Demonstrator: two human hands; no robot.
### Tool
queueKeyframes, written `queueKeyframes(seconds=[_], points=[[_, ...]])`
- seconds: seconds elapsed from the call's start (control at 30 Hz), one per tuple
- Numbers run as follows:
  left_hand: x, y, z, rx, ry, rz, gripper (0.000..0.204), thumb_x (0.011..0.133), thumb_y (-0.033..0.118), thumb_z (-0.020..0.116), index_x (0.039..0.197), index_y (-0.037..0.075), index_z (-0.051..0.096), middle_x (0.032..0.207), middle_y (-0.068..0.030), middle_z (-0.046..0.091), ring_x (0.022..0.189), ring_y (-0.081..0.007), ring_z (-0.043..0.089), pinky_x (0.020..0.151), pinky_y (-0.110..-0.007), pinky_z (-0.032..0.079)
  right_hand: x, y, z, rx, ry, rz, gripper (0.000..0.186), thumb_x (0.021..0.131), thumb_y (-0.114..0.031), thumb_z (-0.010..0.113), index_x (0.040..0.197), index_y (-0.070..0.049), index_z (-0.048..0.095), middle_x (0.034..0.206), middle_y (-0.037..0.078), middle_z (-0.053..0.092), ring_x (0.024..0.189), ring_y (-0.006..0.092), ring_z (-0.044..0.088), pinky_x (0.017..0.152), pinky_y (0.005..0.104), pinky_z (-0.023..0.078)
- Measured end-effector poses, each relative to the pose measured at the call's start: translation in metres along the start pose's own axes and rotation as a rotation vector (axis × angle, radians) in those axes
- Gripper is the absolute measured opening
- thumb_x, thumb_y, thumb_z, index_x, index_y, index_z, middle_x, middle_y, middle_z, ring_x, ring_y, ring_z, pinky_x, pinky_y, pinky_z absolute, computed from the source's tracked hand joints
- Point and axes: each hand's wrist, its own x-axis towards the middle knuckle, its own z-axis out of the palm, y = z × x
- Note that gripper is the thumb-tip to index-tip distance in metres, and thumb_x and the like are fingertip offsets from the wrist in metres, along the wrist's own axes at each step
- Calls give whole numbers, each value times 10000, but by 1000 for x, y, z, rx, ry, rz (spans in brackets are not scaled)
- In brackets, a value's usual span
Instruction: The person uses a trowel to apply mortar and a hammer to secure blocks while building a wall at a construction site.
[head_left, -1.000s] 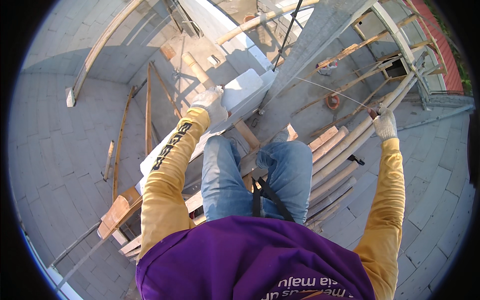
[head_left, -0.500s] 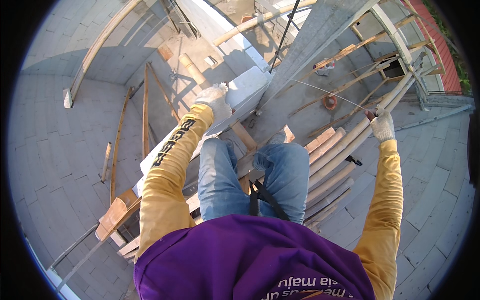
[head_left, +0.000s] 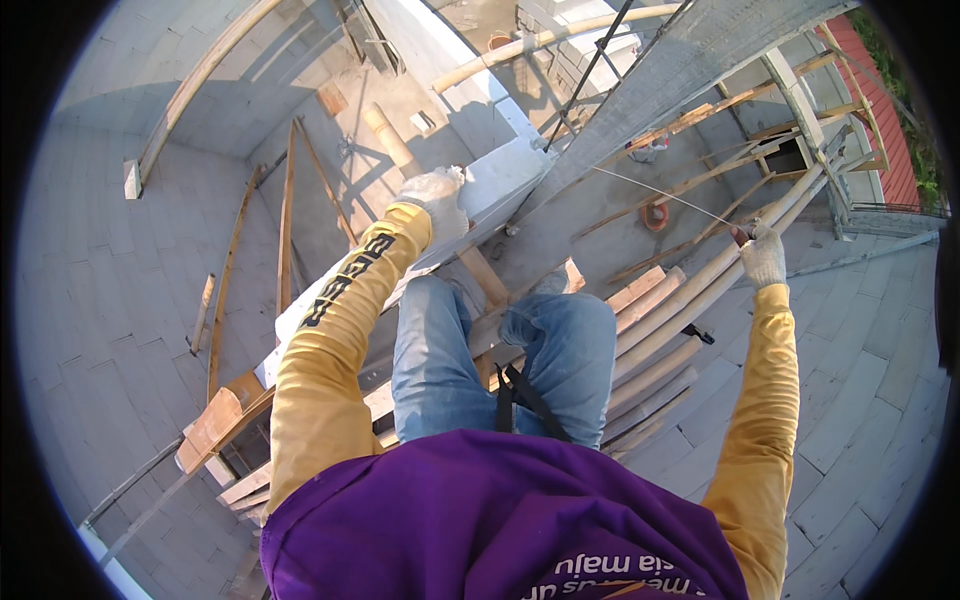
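**String stretching from post to right hand; left hand on block**

String is running straight and looking taut. Long axis is pointing from the post at far left down to the right hand at near right. Other end is vanishing at the post's right edge; can't tell if it's tying on there or passing behind.

Versus a second ago: view is shifting a little, post is leaning more to the right. Left hand is sitting slightly closer to the far end of the white block. String is keeping nearly the same line, right hand is staying on its near end.

Fingers: right thumb and fingers are coming together, clamping the string's near end. String is leaving the fingertips on their far left side; exact pinch is too small to read. Left fingers are lying over the block's left part; can't tell if they're gripping or only pressing.

Around: block is lying left of the post's foot, its long axis running near left to far right. Bamboo poles are running just left of the right hand. Orange bucket is standing below, showing just on the near side of the string.
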Motion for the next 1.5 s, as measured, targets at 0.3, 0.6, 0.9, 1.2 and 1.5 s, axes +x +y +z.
queueKeyframes(seconds=[0.3, 0.6, 0.9, 1.2, 1.5], points=[[23, -28, 18, -134, -1, 49, 687, 918, 483, 597, 1412, 18, 489, 1358, -233, 580, 1278, -385, 547, 1082, -442, 430, 56, -14, 6, -53, 63, -22, 320, 895, -326, 680, 964, -26, 769, 962, 283, 696, 950, 417, 675, 837, 459, 506], [-2, -17, 28, -210, 205, 87, 726, 916, 405, 644, 1488, 21, 415, 1373, -258, 545, 1270, -409, 539, 1079, -434, 432, 146, 6, 31, -135, 212, -138, 298, 869, -288, 667, 969, -27, 770, 941, 271, 705, 940, 422, 682, 847, 470, 510], [-4, -25, 32, -264, 217, 126, 676, 894, 355, 685, 1436, 17, 464, 1311, -272, 567, 1208, -418, 569, 1042, -454, 458, 207, 12, 36, -305, 217, -146, 351, 868, -341, 672, 971, -15, 752, 969, 262, 707, 959, 432, 676, 859, 497, 514], [-11, -32, 51, -231, 364, 168, 743, 893, 415, 678, 1443, -26, 443, 1348, -247, 553, 1204, -407, 566, 1038, -450, 464, 231, -18, 53, -227, 102, -56, 307, 881, -311, 658, 955, -30, 760, 952, 227, 724, 923, 391, 691, 823, 477, 515], [-6, -31, 61, -148, 350, 142, 789, 913, 467, 640, 1470, -39, 401, 1382, -226, 536, 1266, -383, 513, 1098, -442, 409, 248, -14, 69, -213, 53, -42, 269, 895, -280, 644, 939, -45, 767, 935, 192, 740, 887, 349, 705, 786, 457, 516]])
